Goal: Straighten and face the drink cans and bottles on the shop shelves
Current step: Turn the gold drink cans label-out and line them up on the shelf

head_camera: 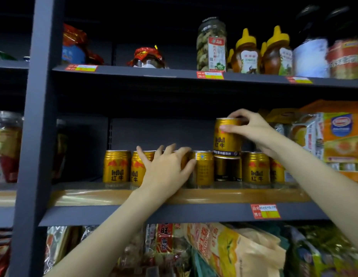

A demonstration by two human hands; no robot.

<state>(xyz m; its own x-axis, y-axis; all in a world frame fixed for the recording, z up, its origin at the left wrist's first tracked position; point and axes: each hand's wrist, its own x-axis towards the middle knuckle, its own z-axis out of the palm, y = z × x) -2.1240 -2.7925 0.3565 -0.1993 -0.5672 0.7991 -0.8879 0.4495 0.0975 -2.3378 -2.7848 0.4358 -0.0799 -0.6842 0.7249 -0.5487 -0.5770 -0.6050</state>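
My right hand (252, 128) grips the raised can (227, 136) near its top, thumb across the front and the other fingers (237, 113) curled over the rim, and this gold can stands on top of a dark-faced can (227, 168) in the row on the middle shelf (174, 213). Its red logo and lettering face me. My left hand (167, 168) lies over the row further left, fingers (185, 150) spread and fairly straight, laid across the top and front of a can that I mostly hide; the thumb points up toward the left. Just beside my fingertips on the right stands a turned can (204, 168) showing its small print rather than the logo. At the left end of the row the leftmost can (117, 166) shows its logo squarely, and the next can (137, 170) is partly behind my hand. Right of the stack, a facing can (256, 168) shows its logo, and 1 more can (277, 170) sits behind my right wrist. A red and yellow price tag (265, 211) is stuck on the shelf edge below. On the upper shelf (134, 71) stand a clear jar (211, 45) and 2 honey bottles (246, 54) with yellow caps. Orange boxes (343, 134) fill the right of the middle shelf, blurred, possibly biscuits. Snack bags (230, 250) crowd the shelf beneath.
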